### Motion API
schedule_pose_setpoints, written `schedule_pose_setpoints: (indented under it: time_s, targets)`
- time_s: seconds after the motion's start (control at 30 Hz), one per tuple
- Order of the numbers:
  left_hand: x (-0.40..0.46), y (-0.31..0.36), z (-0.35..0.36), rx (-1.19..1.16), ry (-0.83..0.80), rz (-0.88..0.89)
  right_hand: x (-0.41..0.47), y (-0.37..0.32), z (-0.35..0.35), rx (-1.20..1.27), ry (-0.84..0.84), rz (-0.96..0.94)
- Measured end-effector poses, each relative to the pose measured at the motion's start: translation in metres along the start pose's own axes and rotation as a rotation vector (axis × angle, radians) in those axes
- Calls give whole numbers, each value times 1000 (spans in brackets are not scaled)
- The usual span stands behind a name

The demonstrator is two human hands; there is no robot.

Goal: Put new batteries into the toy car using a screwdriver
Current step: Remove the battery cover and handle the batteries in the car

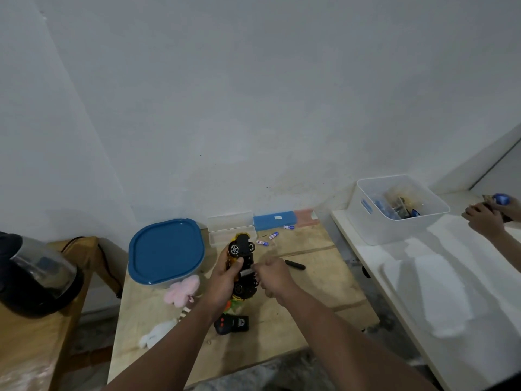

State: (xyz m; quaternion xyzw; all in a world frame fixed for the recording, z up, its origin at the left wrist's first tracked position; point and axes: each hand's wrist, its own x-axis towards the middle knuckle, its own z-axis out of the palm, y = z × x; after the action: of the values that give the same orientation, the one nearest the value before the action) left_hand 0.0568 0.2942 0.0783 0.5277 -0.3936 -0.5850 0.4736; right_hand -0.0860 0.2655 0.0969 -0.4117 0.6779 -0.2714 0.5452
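My left hand (222,280) grips a yellow and black toy car (244,259), held upside down above the wooden table (310,300) with its wheels facing me. My right hand (275,277) is curled, its fingertips pinched at the open compartment in the car's underside, where a grey strip shows. I cannot tell what, if anything, is between those fingers. A black screwdriver (294,265) lies on the table just beyond my right hand. Three small blue and white batteries (262,243) lie loose behind the car.
A blue-lidded container (166,251) stands left of the car, with clear cases (231,221) and a blue case (275,220) by the wall. Plush toys (181,289) and a black remote (232,323) lie near my arms. Left: a kettle (36,275). Right: a white bin (400,207), another person's hands (490,218).
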Motion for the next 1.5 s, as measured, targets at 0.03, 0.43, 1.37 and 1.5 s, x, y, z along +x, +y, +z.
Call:
schedule_pose_setpoints:
  time_s: [0.03,0.43,1.37,1.5]
  targets:
    - [-1,1,1,20,-8,10,-1,2,0,35,-11,25]
    - [-9,6,4,156,-71,54,-4,18,3,309,-75,120]
    - [91,-73,69,230,350,-441,104,54,-155,790,-116,425]
    - [109,-91,79,336,396,-502,136,62,-172,767,-143,494]
